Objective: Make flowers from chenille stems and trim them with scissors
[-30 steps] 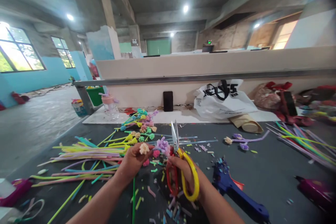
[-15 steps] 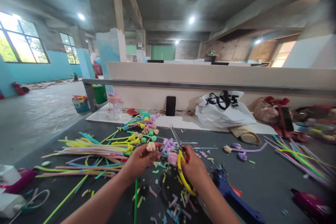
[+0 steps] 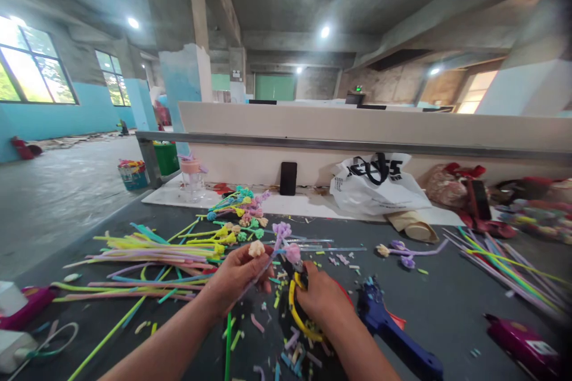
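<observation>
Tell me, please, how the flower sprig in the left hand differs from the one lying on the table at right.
The held sprig is raised in the left hand; the lying sprig rests on the table.
The held sprig includes a pink bloom; the lying sprig shows only cream and purple blooms.
Both include cream and purple.

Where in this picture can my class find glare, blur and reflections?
Head view: daylight bleaches parts of the far-left window; head view: a halo surrounds the large central lamp; head view: the floor carries a glossy sheen; head view: the far-right heap looks smeared, while the left hand is clearer.
</observation>
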`<state>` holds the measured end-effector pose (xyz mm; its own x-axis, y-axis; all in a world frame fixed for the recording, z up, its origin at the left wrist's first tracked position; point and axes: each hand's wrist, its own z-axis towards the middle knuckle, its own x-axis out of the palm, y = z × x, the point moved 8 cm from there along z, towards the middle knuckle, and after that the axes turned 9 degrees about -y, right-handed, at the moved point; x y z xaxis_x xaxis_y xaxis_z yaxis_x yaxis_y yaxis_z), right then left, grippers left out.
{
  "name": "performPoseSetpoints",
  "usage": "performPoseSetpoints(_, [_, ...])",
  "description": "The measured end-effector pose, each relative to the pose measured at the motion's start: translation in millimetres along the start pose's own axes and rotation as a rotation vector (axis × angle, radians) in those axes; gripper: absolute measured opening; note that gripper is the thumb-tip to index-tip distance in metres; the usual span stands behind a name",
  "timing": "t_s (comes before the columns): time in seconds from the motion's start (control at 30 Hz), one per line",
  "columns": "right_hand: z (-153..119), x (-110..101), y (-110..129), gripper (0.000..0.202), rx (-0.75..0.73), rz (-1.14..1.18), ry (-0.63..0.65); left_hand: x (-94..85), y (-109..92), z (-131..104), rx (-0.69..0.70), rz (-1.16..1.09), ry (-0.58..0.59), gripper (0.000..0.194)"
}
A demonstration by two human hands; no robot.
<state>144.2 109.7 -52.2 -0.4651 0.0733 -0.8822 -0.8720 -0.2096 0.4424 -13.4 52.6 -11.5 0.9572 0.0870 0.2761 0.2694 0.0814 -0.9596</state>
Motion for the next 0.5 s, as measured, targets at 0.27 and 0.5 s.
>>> performPoseSetpoints(0.27, [14.6, -18.3, -8.7, 0.039, 0.049, 0.303, -0.173, -6.9, -9.2, 1.8, 0.072, 0.077, -0.111, 0.030])
performPoseSetpoints(0.5, [-7.3, -31.0, 22.8, 0.034, 0.036, 0.975, -0.132, -5.4, -10.0, 0.1, 0.076, 0.112, -0.073, 0.035])
